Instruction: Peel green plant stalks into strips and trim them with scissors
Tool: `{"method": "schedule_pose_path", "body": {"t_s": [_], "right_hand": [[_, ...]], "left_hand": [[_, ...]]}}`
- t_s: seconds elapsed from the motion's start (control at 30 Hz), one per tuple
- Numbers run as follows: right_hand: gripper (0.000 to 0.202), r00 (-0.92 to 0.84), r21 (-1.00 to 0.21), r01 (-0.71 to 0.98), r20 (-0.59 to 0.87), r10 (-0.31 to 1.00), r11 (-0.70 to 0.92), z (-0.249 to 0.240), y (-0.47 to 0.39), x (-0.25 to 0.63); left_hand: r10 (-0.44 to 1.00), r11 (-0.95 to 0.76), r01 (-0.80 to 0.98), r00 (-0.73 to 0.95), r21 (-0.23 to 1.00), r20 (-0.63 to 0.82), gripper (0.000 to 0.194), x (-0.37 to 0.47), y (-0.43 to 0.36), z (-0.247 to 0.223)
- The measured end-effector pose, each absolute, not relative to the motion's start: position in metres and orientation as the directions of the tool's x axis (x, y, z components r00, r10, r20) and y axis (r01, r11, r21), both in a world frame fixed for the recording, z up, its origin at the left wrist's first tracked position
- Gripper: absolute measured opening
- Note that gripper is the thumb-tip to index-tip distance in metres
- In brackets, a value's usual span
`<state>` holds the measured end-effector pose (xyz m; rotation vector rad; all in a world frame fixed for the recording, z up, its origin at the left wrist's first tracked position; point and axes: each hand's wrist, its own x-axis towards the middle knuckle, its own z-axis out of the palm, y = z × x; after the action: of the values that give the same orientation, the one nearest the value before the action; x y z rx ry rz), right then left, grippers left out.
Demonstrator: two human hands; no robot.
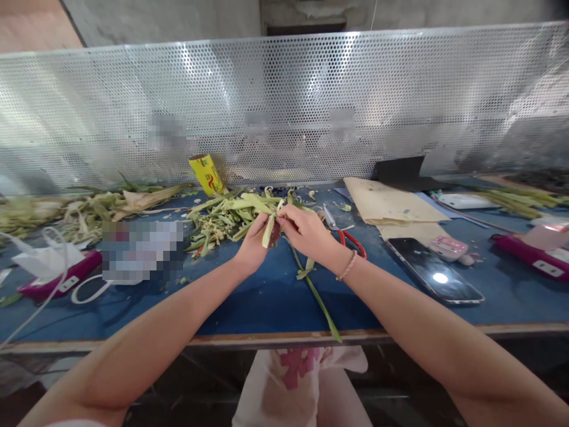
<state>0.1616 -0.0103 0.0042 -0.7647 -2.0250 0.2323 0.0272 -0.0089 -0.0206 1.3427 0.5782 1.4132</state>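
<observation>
In the middle of the head view, my left hand (253, 248) is closed around a pale green leaf strip (268, 231), whose free end curls toward me. My right hand (306, 232) pinches the same strip at its upper end, fingertips touching those of the left. A long green stalk (316, 295) slants from below the hands to the table's front edge; whether it joins the strip is hidden. Behind and left of my hands lies a heap of green leaf pieces (217, 222). Scissors with red handles (353, 242) rest just beyond my right wrist, partly covered by it.
A perforated metal screen (293, 101) closes off the blue table's (284, 302) back. At right lie a phone (431, 270), a pink case (448, 248) and brown paper (391, 201). Purple power strips (66, 279) with cables stand at both sides. A yellow tube (207, 175) leans behind the heap.
</observation>
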Motion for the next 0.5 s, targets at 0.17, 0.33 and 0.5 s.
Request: {"method": "schedule_pose_path", "body": {"t_s": [0.17, 0.33, 0.5], "right_hand": [[0.013, -0.268, -0.557, 0.221, 0.755, 0.599, 0.801, 0.003, -0.001, 0.174], [0.015, -0.176, -0.799, 0.056, 0.583, 0.793, 0.599, -0.005, 0.014, 0.173], [0.020, -0.438, -0.865, -0.011, 0.455, 0.776, 0.501, -0.009, 0.010, 0.164]], "left_hand": [[0.951, -0.160, -0.517, 0.148, 0.841, 0.272, 0.012, 0.025, -0.007, -0.010], [0.965, 0.050, -0.471, 0.252, 0.881, 0.079, 0.018, 0.026, -0.016, 0.003], [0.893, 0.062, -0.406, 0.431, 0.912, 0.132, 0.036, 0.024, -0.017, 0.005]]}}
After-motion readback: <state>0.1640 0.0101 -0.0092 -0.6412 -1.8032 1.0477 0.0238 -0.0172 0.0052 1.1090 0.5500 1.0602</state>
